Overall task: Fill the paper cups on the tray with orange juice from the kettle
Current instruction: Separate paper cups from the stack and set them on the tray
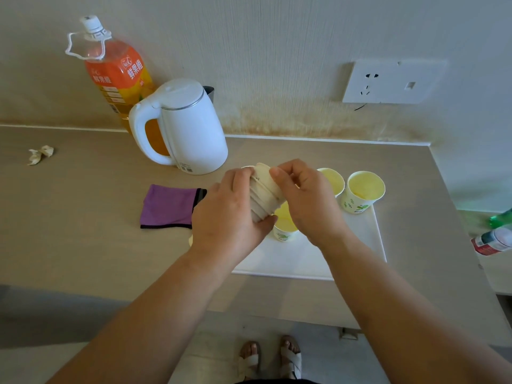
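Note:
A stack of nested paper cups (263,194) lies tilted above the white tray (357,245). My left hand (227,214) grips the stack from the left, and my right hand (302,198) pinches its upper end. On the tray stand three paper cups holding yellow juice: one (284,227) under my hands, one (333,180) partly hidden behind my right hand, one (364,189) at the far right. The white kettle (185,128) stands upright behind the tray's left side, lid closed, handle facing left.
A large orange juice bottle (116,70) stands behind the kettle by the wall. A purple cloth (169,206) lies left of the tray. Crumpled paper (41,154) sits far left. Bottles (496,234) lie at the right edge. A wall socket (388,81) is above the counter.

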